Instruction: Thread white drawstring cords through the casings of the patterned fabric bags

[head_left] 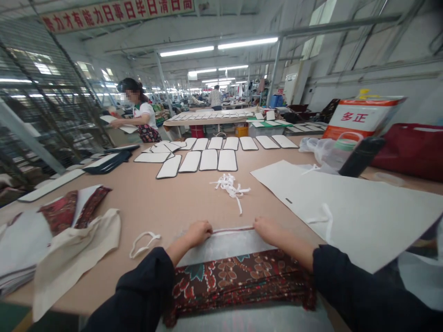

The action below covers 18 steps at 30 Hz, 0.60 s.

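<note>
My left hand (200, 233) and my right hand (267, 230) are closed on the two far corners of a pale fabric piece (228, 244) in front of me. A thin reddish-brown line runs along its far edge between them. Nearer to me, a stack of dark red floral fabric (238, 279) lies folded across the pale piece, between my forearms. My fingertips are partly hidden, and I cannot tell how many layers they grip. Beyond my hands lies a tangle of white ties (230, 185), and a looped white tie (144, 243) is left of my left hand.
Several white pads with dark edging (208, 160) lie in rows farther up the table (148, 198). Folded cloths (76, 249) sit at left, a large pale sheet (346, 203) at right. Behind it are a black bottle (362, 157) and a tin (360, 117). A co-worker (140, 110) stands far left.
</note>
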Motion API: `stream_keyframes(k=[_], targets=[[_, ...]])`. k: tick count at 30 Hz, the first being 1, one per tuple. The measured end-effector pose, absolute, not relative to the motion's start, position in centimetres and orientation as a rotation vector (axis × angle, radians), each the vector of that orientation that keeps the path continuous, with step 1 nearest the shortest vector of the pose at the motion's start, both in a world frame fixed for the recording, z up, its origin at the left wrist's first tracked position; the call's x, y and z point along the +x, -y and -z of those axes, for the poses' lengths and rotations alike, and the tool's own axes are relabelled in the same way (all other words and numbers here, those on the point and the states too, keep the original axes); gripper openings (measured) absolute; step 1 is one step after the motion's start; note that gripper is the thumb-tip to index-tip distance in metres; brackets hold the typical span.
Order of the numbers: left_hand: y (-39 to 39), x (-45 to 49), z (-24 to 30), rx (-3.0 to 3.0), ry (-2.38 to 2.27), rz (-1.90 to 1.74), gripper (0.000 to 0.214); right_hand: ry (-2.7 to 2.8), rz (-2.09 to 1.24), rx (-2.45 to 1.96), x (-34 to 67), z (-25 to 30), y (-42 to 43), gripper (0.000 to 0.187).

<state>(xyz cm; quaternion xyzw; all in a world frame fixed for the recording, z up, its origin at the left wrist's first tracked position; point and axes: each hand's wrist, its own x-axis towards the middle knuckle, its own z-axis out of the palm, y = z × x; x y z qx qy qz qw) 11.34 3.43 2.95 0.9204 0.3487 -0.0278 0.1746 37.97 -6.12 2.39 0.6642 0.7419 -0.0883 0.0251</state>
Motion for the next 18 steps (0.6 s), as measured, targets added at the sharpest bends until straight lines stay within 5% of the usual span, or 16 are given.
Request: stream_keyframes(k=[8, 18], targets=[[-1.6, 10.7, -1.2, 2.906, -0.937, 0.008, 0.020, -2.716, 0.166, 1.657, 27.7, -2.0, 4.9, 0.024], [-3.8, 6.1, -2.9, 2.660, -1.050, 0.083, 0.014, -2.346, 0.191, 1.999, 39.7, -0.6, 7.6, 0.030]])
